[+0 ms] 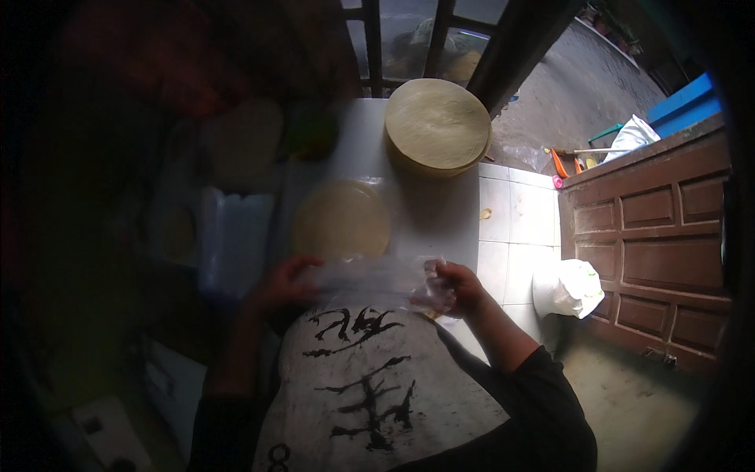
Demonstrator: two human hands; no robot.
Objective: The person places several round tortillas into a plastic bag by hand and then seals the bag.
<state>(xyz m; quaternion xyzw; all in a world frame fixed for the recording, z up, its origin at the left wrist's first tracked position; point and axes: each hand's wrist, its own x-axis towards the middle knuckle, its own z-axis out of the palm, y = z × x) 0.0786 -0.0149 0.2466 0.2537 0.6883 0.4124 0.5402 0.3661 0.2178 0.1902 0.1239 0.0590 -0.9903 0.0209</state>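
A clear plastic bag or sheet stretches between my two hands, close in front of my body. My right hand grips its bunched right end. At the other end, my left hand holds the plastic, its fingers dim and blurred. Just beyond the plastic lies a round, flat, pale-yellow sheet or stack of sheets on the white table; a shiny edge suggests clear plastic around it. A tall stack of similar round sheets, perhaps wrappers or flatbreads, stands at the table's far right corner.
To the left are a translucent plastic container, a dim pale round item and a green item. A brown panelled door stands right, with a white plastic bag before it. A barred window is ahead.
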